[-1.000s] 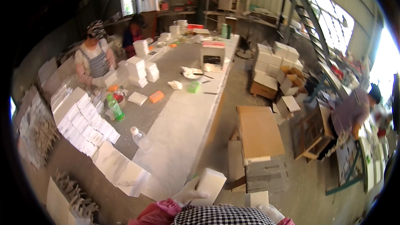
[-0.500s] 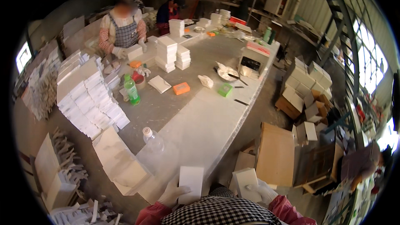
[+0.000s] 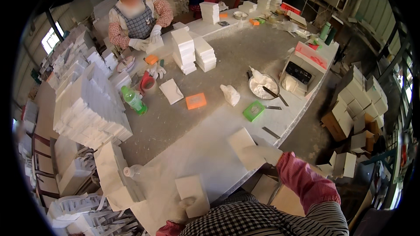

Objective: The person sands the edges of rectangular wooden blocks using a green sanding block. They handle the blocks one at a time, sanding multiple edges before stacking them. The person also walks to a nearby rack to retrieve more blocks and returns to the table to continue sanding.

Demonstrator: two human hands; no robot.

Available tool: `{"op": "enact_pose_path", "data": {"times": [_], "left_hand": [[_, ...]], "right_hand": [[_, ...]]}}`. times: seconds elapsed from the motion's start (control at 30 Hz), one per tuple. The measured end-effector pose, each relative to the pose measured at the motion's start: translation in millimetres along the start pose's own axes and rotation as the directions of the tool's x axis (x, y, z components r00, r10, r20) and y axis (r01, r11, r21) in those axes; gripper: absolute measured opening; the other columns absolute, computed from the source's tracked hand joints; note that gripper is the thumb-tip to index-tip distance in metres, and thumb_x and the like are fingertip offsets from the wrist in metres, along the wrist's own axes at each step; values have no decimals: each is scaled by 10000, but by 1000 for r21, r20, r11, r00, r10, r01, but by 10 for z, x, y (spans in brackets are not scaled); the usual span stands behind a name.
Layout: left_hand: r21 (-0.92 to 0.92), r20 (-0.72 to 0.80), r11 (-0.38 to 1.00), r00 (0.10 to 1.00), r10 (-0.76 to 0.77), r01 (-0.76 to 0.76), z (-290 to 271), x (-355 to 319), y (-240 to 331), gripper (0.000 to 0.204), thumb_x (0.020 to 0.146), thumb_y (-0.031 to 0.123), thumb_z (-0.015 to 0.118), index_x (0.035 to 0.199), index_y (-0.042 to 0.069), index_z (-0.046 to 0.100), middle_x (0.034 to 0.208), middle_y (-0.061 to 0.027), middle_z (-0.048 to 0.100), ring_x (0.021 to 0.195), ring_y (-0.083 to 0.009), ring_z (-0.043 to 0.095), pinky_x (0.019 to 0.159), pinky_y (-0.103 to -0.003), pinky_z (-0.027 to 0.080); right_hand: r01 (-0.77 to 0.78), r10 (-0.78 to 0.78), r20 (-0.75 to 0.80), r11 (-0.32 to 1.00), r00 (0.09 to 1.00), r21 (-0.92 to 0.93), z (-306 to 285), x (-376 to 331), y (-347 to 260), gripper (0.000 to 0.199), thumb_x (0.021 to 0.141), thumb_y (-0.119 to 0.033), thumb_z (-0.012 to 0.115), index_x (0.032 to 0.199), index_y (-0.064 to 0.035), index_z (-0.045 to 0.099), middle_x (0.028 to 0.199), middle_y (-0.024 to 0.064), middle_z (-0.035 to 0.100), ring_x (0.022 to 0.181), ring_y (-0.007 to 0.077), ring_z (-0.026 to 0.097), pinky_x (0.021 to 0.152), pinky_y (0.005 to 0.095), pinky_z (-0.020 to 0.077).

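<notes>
My left hand, in a pale glove, grips a white box by its left side, close to my checked apron at the near edge of the table. Some of its fingers are hidden or blurred. My right hand, gloved too and smeared by motion, is closed on the right side of another white box. That box is tilted over the table's right edge. A clear plastic bottle stands left of my left hand. Beyond my right hand lie a green box and a flat dark blade.
Stacked white pieces rise at the left. A bowl of white paste with a knife stands near an appliance. Across the table a co-worker handles a white piece. Cartons crowd the floor at right.
My right hand has carried its white box from beside my body up and forward over the table edge. The left box has tilted near my apron. The view has shifted.
</notes>
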State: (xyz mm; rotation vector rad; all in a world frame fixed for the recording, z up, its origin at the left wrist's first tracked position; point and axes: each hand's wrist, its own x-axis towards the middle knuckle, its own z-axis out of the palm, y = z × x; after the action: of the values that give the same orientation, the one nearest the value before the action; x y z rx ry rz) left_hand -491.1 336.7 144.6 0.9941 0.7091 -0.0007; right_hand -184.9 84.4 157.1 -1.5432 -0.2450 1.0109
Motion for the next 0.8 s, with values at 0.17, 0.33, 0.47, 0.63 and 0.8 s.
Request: {"op": "enact_pose_path", "data": {"times": [0.17, 0.33, 0.47, 0.63, 0.8], "left_hand": [[18, -15, 998, 998, 67, -67, 526, 410, 3, 579, 858, 155, 637, 1391, -38, 522, 1248, -153, 653, 1090, -272, 666, 923, -375, 570], [-86, -61, 996, 998, 32, -37, 864, 856, 108, 465, 924, 152, 596, 1348, -38, 578, 1282, -167, 647, 1157, -270, 649, 990, -391, 548], [99, 0, 988, 992, 122, -122, 1008, 1181, 54, 409, 982, 145, 557, 1356, -18, 584, 1323, -155, 633, 1224, -276, 610, 1046, -393, 507], [-55, 55, 993, 993, 103, -100, 1570, 1567, 213, 457, 1023, 255, 580, 1388, -13, 518, 1276, -128, 626, 1134, -235, 645, 944, -364, 571], [22, 146, 993, 983, 110, -114, 1871, 1855, 261, 436, 1033, 214, 523, 1418, 9, 522, 1341, -135, 607, 1216, -244, 596, 1041, -374, 492]], "right_hand": [[-34, 29, 159, 999, 987, 25, -407, 598, -226, 477, 990, -265, 655, 1399, -33, 573, 1146, 64, 701, 979, 117, 675, 804, 281, 557], [16, 48, 260, 971, 964, -239, -668, 885, -253, 477, 1031, -356, 573, 1392, -47, 613, 1236, 55, 699, 1040, 118, 667, 909, 296, 523], [216, -60, 337, 867, 940, -449, -825, 1056, -79, 549, 1023, -464, 547, 1391, -64, 627, 1272, 105, 709, 1065, 209, 685, 961, 332, 498], [85, 49, 171, 714, 984, -695, -738, 951, -376, 694, 981, -611, 515, 1334, -27, 639, 1190, 211, 723, 1103, 341, 685, 952, 386, 514], [28, 25, 59, 652, 998, -758, -861, 870, -402, 593, 1035, -515, 459, 1285, -14, 653, 1165, 251, 711, 1084, 393, 681, 947, 418, 526]]}}
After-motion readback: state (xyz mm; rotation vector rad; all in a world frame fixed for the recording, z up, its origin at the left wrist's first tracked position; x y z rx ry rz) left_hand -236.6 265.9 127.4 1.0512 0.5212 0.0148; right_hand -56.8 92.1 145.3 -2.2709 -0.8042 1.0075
